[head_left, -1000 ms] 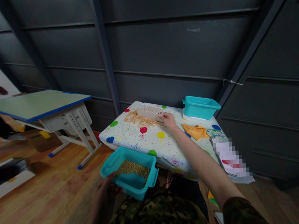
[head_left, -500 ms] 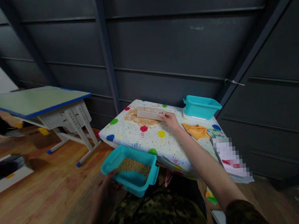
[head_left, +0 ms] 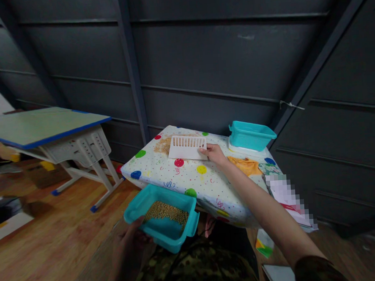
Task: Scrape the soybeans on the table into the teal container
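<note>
My right hand (head_left: 214, 154) grips the right end of a white slotted plastic scraper (head_left: 188, 152), thumb on its near face. The scraper stands tilted on the spotted tablecloth (head_left: 157, 170), hiding part of the spread of pale soybeans (head_left: 163, 145) behind it. Below the table's front edge, my left hand (head_left: 132, 235) is closed on the near left rim of a turquoise plastic bin (head_left: 163, 239). A layer of soybeans (head_left: 166, 212) lies in that bin, mostly toward its far side.
A second turquoise bin (head_left: 252, 135) stands on something white at the table's back right. An orange cloth (head_left: 244, 166) and papers (head_left: 288, 198) lie along the right side. A green-topped desk (head_left: 46, 123) stands at left; a dark panelled wall (head_left: 201, 59) rises behind.
The scraper has come slightly toward me and leans back more, showing more of its flat face. My left hand and its bin stay nearly where they were.
</note>
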`<act>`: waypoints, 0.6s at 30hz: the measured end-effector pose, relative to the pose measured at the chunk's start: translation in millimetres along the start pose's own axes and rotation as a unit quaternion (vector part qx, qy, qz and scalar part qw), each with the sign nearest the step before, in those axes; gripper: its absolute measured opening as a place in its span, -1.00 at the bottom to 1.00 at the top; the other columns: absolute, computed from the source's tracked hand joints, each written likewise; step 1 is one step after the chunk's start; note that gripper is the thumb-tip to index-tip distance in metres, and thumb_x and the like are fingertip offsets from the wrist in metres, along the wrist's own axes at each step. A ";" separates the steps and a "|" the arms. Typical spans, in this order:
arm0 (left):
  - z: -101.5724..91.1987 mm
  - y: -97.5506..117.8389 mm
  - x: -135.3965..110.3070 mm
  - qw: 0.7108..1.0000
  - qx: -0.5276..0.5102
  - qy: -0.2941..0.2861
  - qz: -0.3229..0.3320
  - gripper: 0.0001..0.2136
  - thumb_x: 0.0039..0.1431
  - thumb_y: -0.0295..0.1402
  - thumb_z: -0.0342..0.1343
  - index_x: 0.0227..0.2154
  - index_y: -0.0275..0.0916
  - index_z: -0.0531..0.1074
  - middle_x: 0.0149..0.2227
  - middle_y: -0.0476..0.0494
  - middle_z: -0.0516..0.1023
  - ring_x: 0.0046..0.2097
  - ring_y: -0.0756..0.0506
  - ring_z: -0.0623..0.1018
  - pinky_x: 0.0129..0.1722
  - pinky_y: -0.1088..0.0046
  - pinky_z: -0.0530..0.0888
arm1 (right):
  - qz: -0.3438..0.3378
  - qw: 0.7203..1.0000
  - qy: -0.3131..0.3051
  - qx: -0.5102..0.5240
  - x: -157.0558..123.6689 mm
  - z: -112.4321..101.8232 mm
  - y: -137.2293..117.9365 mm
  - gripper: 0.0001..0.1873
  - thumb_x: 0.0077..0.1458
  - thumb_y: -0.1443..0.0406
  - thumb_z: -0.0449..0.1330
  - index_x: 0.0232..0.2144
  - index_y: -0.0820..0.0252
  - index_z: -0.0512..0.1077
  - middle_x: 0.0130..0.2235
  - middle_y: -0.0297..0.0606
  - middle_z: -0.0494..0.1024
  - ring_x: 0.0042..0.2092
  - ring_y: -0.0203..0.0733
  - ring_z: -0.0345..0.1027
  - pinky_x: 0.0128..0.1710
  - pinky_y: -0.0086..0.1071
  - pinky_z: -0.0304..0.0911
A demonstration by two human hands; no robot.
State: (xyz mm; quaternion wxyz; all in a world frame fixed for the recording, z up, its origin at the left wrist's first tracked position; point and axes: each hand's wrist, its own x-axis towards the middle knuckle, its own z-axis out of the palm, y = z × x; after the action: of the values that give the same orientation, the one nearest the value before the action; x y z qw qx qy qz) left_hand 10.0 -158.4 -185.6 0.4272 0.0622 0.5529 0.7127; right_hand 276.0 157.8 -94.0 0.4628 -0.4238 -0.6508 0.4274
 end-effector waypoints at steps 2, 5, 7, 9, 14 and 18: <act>-1.9 -1.5 1.8 1.000 -0.005 -0.001 -0.003 -0.67 -0.10 -0.25 0.73 -0.57 -0.14 0.62 -0.65 0.00 0.57 -0.63 -0.09 0.55 -0.60 0.44 0.58 | 0.009 1.000 0.018 0.006 5.9 -2.4 -1.0 -0.42 -0.04 -0.18 0.72 -0.47 0.08 0.62 -0.42 -0.29 0.56 -0.20 -0.01 0.45 -0.19 -0.19 0.38; -5.7 -4.6 5.7 1.000 -0.009 -0.014 -0.015 -0.66 -0.08 -0.25 0.74 -0.53 -0.11 0.63 -0.62 -0.01 0.60 -0.61 -0.11 0.57 -0.59 0.40 0.60 | 0.006 1.000 0.030 0.005 16.4 -7.7 -2.6 -0.40 -0.07 -0.20 0.73 -0.45 0.08 0.61 -0.45 -0.32 0.53 -0.21 -0.01 0.44 -0.20 -0.18 0.39; -7.3 -7.1 8.1 0.999 -0.015 -0.022 -0.022 -0.70 -0.02 -0.28 0.71 -0.50 -0.11 0.65 -0.59 -0.02 0.61 -0.60 -0.12 0.58 -0.57 0.39 0.61 | 0.001 0.999 0.037 0.000 23.5 -10.7 -2.9 -0.37 -0.09 -0.24 0.74 -0.42 0.09 0.63 -0.44 -0.34 0.55 -0.22 -0.03 0.43 -0.19 -0.18 0.40; -7.3 -10.1 9.3 0.999 -0.024 -0.018 -0.037 -0.70 0.00 -0.34 0.69 -0.51 -0.10 0.61 -0.61 0.02 0.56 -0.60 -0.10 0.55 -0.56 0.40 0.60 | 0.003 0.999 0.043 0.003 29.6 -12.5 -2.4 -0.35 -0.10 -0.26 0.75 -0.38 0.10 0.67 -0.40 -0.31 0.62 -0.22 -0.03 0.46 -0.17 -0.17 0.42; -6.5 -17.9 9.9 0.995 -0.068 -0.008 -0.067 -0.67 -0.12 -0.35 0.72 -0.53 -0.13 0.60 -0.63 0.09 0.48 -0.59 -0.04 0.52 -0.55 0.47 0.55 | 0.025 0.999 0.034 0.025 32.9 -13.8 1.7 -0.36 -0.16 -0.22 0.79 -0.36 0.10 0.71 -0.29 -0.21 0.75 -0.19 -0.02 0.51 -0.14 -0.16 0.46; -12.9 -24.0 18.3 0.994 -0.069 -0.023 -0.077 -0.64 -0.23 -0.34 0.77 -0.47 -0.13 0.66 -0.62 0.07 0.53 -0.59 -0.08 0.56 -0.56 0.45 0.56 | 0.022 0.999 0.032 0.005 22.5 -15.6 4.4 -0.33 -0.18 -0.25 0.79 -0.43 0.09 0.66 -0.40 -0.31 0.59 -0.27 -0.12 0.35 -0.25 -0.22 0.33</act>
State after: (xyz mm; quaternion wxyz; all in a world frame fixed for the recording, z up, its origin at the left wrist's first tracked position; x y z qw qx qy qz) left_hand 4.2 -154.9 -217.7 0.4969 0.0062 0.4954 0.7125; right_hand 286.9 183.0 -89.6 0.4763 -0.4493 -0.6235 0.4271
